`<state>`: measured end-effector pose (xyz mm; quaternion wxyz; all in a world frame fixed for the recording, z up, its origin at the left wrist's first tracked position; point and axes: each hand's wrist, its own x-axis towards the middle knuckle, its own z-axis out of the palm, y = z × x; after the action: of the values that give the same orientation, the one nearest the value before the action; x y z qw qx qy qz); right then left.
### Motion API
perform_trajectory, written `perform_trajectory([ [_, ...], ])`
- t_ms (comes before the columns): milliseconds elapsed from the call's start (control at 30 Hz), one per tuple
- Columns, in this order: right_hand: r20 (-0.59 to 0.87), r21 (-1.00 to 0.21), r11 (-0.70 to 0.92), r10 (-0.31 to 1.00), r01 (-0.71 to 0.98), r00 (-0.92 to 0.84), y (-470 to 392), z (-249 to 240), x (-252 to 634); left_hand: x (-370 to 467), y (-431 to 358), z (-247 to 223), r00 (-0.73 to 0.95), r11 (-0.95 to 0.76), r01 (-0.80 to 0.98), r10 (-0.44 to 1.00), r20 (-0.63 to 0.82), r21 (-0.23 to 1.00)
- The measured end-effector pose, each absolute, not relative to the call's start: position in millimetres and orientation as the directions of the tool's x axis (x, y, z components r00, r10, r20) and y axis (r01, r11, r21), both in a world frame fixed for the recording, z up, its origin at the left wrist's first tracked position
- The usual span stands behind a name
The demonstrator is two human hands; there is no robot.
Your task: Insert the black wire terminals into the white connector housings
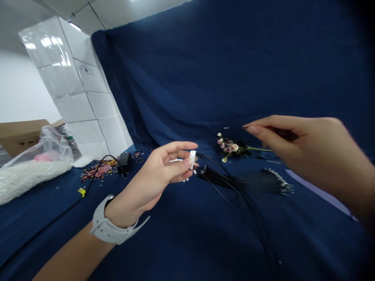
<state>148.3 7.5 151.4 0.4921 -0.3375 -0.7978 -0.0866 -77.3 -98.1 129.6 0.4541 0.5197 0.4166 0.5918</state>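
Observation:
My left hand, with a pale watch on its wrist, pinches a small white tag between thumb and fingers. Thin black cords trail from beside the tag to the lower right. My right hand is raised at the right with thumb and index fingertip pressed together; whatever they hold, if anything, is too small to make out. Behind and between the hands lies a bunch of small pink and cream flowers. A bundle of black strands with pale tips rests on the dark blue cloth.
White boxes are stacked at the back left. In front are a plastic bag of white pieces, scattered pink and yellow bits, and a black adapter with its cable. A lilac strip lies at the right.

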Motion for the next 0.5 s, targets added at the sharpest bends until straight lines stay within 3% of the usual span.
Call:
perform_trajectory([
  [133, 0.839, -0.011, 0.874, 0.273, 0.486, -0.471, -31, 152, 137, -73, -103, 134, -0.107, -0.253, -0.136, 0.965, 0.239, 0.958],
  [200, 0.828, 0.025, 0.908, 0.216, 0.418, -0.518, -44, 149, 129, -72, -106, 136, -0.131, -0.269, -0.151, 0.959, 0.25, 0.951],
  [500, 0.806, -0.172, 0.902, 0.36, 0.396, -0.469, -59, 140, 121, -72, -116, 142, -0.165, -0.33, -0.179, 0.939, 0.303, 0.927],
])
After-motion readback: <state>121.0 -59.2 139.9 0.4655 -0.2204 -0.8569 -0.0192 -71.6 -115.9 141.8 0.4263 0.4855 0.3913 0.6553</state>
